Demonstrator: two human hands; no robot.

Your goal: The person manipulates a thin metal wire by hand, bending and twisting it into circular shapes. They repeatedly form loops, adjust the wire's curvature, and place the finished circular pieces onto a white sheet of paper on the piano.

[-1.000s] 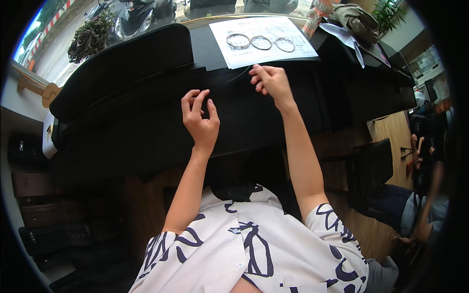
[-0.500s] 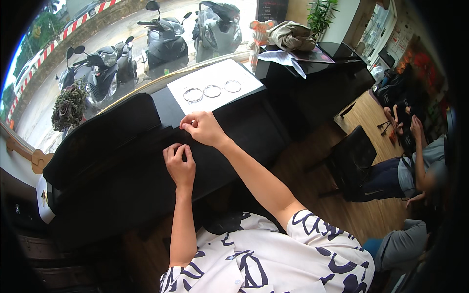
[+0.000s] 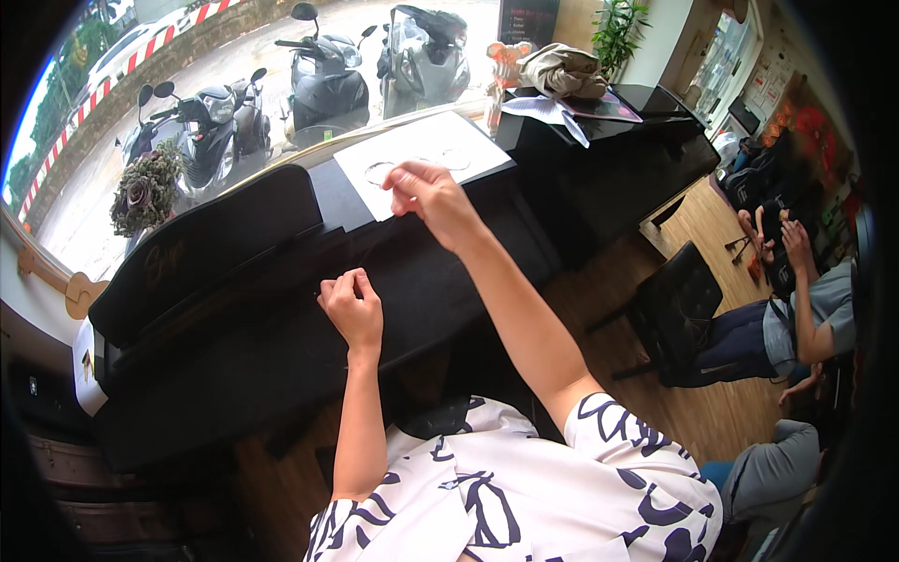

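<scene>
- More of the white sheet [image 3: 484, 150] is covered than before by the right hand [image 3: 424, 195], now moved away from the left hand [image 3: 351, 309].
- Wire rings [image 3: 368, 172] are spread on the sheet, partly hidden.
- Both hands are curled pinch-like; whether anything is gripped cannot be told.

Outdoors, dark scooters [image 3: 326, 89] stand before a red-and-white striped barrier [image 3: 139, 63]. A purplish bouquet [image 3: 145, 192] shows at left. At right, crumpled beige cloth [image 3: 562, 71] lies near a green plant [image 3: 620, 37]; a black chair [image 3: 679, 288] stands on wooden flooring [image 3: 670, 426] near a person in a grey top [image 3: 779, 328].
</scene>
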